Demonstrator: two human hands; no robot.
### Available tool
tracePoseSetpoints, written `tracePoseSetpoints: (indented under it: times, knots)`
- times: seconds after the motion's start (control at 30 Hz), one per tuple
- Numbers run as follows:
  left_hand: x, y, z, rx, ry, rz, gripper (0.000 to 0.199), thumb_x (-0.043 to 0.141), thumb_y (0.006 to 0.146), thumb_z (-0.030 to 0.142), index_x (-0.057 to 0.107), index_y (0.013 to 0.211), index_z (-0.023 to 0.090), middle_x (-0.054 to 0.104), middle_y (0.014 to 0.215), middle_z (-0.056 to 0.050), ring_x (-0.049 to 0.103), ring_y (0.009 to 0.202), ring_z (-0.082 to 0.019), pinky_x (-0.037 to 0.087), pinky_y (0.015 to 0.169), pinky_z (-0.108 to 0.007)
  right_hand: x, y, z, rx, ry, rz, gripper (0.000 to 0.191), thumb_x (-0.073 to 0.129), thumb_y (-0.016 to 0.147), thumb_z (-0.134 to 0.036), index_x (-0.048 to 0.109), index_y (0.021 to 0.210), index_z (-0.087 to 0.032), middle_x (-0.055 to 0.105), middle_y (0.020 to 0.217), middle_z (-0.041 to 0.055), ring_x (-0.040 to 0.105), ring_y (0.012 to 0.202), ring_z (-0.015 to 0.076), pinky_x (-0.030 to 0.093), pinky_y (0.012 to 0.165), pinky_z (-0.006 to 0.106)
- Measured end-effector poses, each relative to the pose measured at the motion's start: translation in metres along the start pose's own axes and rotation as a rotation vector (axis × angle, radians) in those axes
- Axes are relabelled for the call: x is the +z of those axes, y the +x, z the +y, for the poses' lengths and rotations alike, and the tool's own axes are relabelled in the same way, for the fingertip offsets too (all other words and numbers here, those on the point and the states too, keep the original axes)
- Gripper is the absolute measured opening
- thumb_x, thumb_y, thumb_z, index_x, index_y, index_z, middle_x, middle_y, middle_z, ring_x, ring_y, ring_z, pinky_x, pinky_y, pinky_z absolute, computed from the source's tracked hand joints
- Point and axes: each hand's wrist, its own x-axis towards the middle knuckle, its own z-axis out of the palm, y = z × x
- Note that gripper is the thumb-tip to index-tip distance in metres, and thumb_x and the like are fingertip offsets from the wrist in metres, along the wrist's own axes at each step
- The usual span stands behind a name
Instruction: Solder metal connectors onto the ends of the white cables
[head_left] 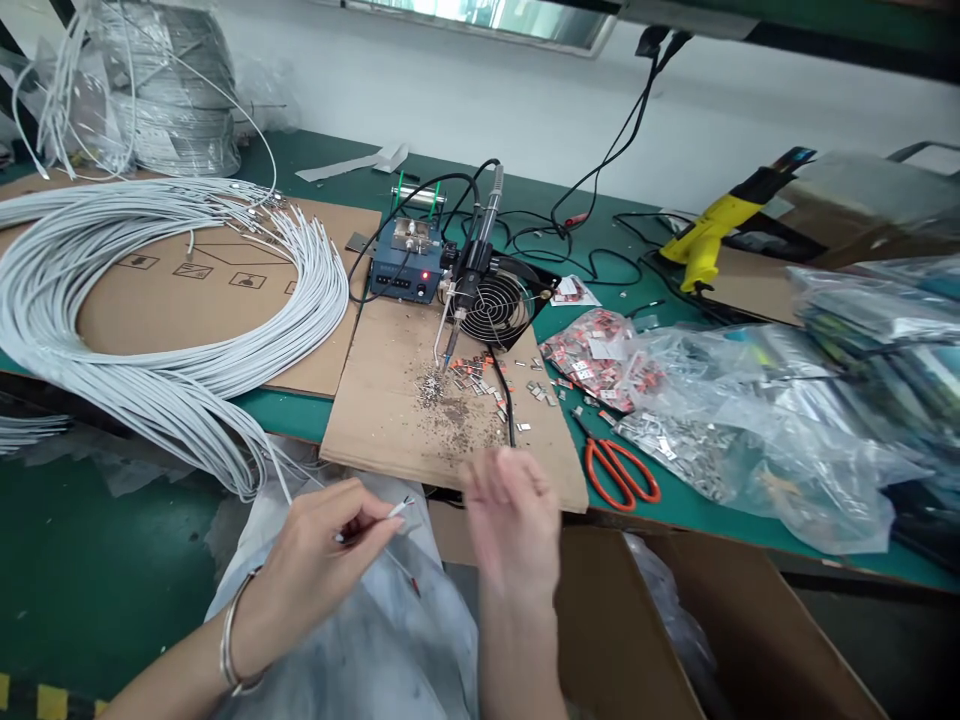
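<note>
My left hand (330, 540) is closed, pinching a white cable (400, 508) near its end; short bare wire tips stick out past the fingertips. Below it, a thin wire with a red tip hangs over my lap. My right hand (514, 520) is raised at the front edge of a cardboard sheet (382, 420), apart from the cable. Its fingers look curled but are smeared by motion, so whether they hold anything is unclear. Beyond the hands, a soldering iron (480, 250) on a stand points down at small metal and orange pieces (480, 375) on the cardboard.
A large coil of white cables (45, 300) lies to the left. Behind the cardboard are a blue soldering station (405, 265) and a black fan (491, 305). Orange-handled scissors (621, 470), plastic bags of small parts (675, 450) and a yellow heat gun (701, 240) lie right. An open carton (622, 620) stands below.
</note>
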Motion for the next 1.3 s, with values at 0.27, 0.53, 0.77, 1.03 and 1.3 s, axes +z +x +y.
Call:
tracePoseSetpoints:
  times: [0.27,0.53,0.77,1.03,1.3]
  knots:
    - [-0.016,0.002,0.001,-0.077,-0.153,-0.246,0.024,0.043,0.092,0.023,0.065,0.082,0.017,0.062,0.063,0.001,0.059,0.058,-0.008,0.044,0.056,-0.016,0.001,0.005,-0.029,-0.079,-0.655,-0.695,0.009,0.070,0.075,-0.020,0.070,0.084,-0.021,0.063,0.068,-0.0002,0.054,0.062,0.0118,0.039,0.057,0.024]
    - [-0.011,0.008,0.006,-0.153,-0.342,-0.234,0.027,0.047,0.090,0.031,0.064,0.076,0.016,0.062,0.057,-0.001,0.059,0.052,-0.009,0.045,0.052,-0.016,0.011,-0.001,-0.024,-0.194,-0.502,-0.621,0.010,0.067,0.076,-0.011,0.067,0.071,-0.020,0.060,0.061,-0.0007,0.051,0.057,0.0115,0.039,0.055,0.026]
    - [-0.002,0.012,0.009,-0.370,-0.680,-0.209,0.042,0.056,0.081,0.051,0.058,0.066,0.013,0.059,0.054,-0.003,0.059,0.047,-0.012,0.048,0.047,-0.020,0.018,-0.014,0.018,-0.029,0.005,-0.415,0.010,0.065,0.080,-0.018,0.070,0.079,-0.026,0.052,0.059,-0.0020,0.046,0.057,0.0110,0.034,0.054,0.025]
    - [-0.007,0.011,0.004,-0.491,-0.773,-0.225,0.031,0.065,0.076,0.042,0.056,0.071,0.013,0.053,0.056,0.001,0.052,0.046,-0.008,0.044,0.044,-0.018,-0.004,0.008,-0.011,-0.132,-0.224,-0.259,0.002,0.070,0.078,-0.026,0.071,0.076,-0.026,0.056,0.063,0.0000,0.049,0.061,0.0121,0.038,0.056,0.024]
    - [-0.002,0.011,0.003,-0.128,-0.167,-0.185,0.024,0.054,0.087,0.028,0.056,0.067,0.014,0.052,0.060,0.002,0.044,0.055,-0.006,0.034,0.051,-0.016,0.002,-0.001,-0.028,-0.184,-0.704,-0.518,0.004,0.067,0.076,-0.016,0.068,0.075,-0.020,0.062,0.064,0.0010,0.054,0.060,0.0135,0.042,0.057,0.026]
